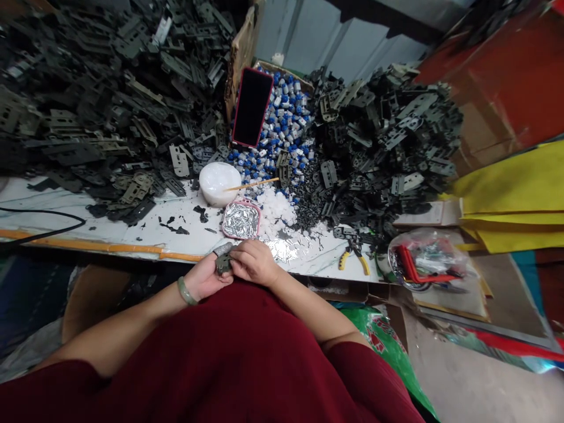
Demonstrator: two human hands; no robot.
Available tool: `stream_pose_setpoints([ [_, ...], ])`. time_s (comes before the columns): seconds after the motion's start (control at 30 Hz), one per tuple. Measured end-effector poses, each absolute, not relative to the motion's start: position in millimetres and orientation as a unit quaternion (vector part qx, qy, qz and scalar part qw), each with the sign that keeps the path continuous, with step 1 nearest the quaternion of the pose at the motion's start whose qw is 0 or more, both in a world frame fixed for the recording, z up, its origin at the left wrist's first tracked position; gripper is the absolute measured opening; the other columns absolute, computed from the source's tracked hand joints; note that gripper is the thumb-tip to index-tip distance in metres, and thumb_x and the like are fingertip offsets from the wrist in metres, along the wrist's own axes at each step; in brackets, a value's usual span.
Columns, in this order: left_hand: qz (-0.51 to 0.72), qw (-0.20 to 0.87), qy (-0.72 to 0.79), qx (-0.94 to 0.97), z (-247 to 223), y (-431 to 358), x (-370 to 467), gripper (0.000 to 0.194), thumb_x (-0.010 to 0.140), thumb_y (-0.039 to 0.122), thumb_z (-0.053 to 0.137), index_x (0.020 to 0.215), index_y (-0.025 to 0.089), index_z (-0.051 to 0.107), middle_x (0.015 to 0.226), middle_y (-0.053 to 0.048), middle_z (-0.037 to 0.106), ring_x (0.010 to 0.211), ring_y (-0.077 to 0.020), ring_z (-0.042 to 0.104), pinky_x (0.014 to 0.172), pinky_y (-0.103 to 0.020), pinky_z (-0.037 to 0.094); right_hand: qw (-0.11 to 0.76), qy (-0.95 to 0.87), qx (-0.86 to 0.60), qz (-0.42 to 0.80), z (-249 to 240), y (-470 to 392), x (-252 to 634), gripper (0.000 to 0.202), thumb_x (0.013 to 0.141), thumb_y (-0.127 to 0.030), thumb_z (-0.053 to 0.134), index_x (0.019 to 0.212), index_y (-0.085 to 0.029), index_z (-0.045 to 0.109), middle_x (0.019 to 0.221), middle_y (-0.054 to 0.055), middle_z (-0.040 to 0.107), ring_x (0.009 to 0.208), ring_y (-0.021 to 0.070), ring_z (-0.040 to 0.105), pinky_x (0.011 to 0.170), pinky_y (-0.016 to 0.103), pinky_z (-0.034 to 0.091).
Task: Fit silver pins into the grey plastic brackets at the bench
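Observation:
My left hand (203,280), a bangle at its wrist and a grey wrap on one finger, is closed around a small dark metal bracket (223,263). From the other side, my right hand (255,262) pinches at the bracket's right edge; whether its fingertips also hold some tiny part is hidden. Both hands are at the table's front edge, close to my body. Just beyond them sits a pink-rimmed tray (259,221) full of small silver pins. Behind it is a white tub (220,180) of whitish paste, with a thin wooden stick (255,184) across its rim.
Heaped dark metal parts (101,88) rise at left, with another heap (388,141) at right. Between them a phone (252,107) leans on blue-and-white pieces (288,108). White bits (277,211), loose pins (286,249) and yellow-handled pliers (353,258) lie nearer. A bag-lined bowl (427,261) stands right.

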State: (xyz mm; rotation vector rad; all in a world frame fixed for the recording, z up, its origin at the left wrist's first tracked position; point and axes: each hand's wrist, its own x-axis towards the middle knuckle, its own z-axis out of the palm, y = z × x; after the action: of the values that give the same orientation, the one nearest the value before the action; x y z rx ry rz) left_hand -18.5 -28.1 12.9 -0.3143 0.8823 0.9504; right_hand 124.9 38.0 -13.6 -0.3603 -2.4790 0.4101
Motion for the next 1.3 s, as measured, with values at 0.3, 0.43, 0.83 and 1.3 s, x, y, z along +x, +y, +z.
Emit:
stream_pose_setpoints([
  [0.3, 0.384, 0.829, 0.372, -0.165, 8, -31, -23, 0.031, 0.092, 0.018, 0.031, 0.066, 0.017, 0.049, 0.047, 0.0, 0.048, 0.031, -0.0086, 0.038, 0.033, -0.017, 0.028, 0.195, -0.953, -0.094, 0.21, 10, 43, 129, 0.033, 0.088, -0.035, 0.05, 0.113, -0.015, 0.056, 0.098, 0.012, 0.062, 0.089, 0.0207, 0.053, 0.078, 0.036, 0.046],
  [0.43, 0.365, 0.839, 0.371, -0.157, 1, -34, -21, 0.032, 0.092, 0.019, 0.035, 0.062, 0.017, 0.047, 0.043, 0.002, 0.043, 0.03, -0.0089, 0.039, 0.033, -0.017, 0.028, 0.181, -0.961, -0.068, 0.198, 7, 42, 126, 0.026, 0.089, -0.036, 0.051, 0.102, -0.015, 0.061, 0.087, 0.009, 0.062, 0.082, 0.0188, 0.052, 0.073, 0.032, 0.045],
  [0.83, 0.427, 0.808, 0.393, -0.098, 0, -30, -28, 0.03, 0.09, 0.009, 0.036, 0.065, 0.015, 0.051, 0.049, 0.001, 0.051, 0.037, -0.0091, 0.042, 0.038, -0.019, 0.034, 0.239, -0.924, -0.135, 0.267, 3, 41, 134, 0.025, 0.087, -0.035, 0.055, 0.105, -0.017, 0.054, 0.099, 0.011, 0.062, 0.091, 0.0186, 0.054, 0.079, 0.032, 0.046],
  [1.3, 0.555, 0.675, 0.468, 0.131, 36, -44, -38, 0.051, 0.058, -0.013, 0.068, 0.094, 0.021, 0.06, 0.097, 0.001, 0.063, 0.096, -0.0126, 0.059, 0.086, -0.016, 0.044, 0.162, -0.929, -0.213, 0.256, 31, 35, 126, 0.045, 0.09, -0.058, 0.035, 0.073, -0.018, 0.049, 0.068, 0.004, 0.054, 0.065, 0.0159, 0.047, 0.062, 0.028, 0.034],
])
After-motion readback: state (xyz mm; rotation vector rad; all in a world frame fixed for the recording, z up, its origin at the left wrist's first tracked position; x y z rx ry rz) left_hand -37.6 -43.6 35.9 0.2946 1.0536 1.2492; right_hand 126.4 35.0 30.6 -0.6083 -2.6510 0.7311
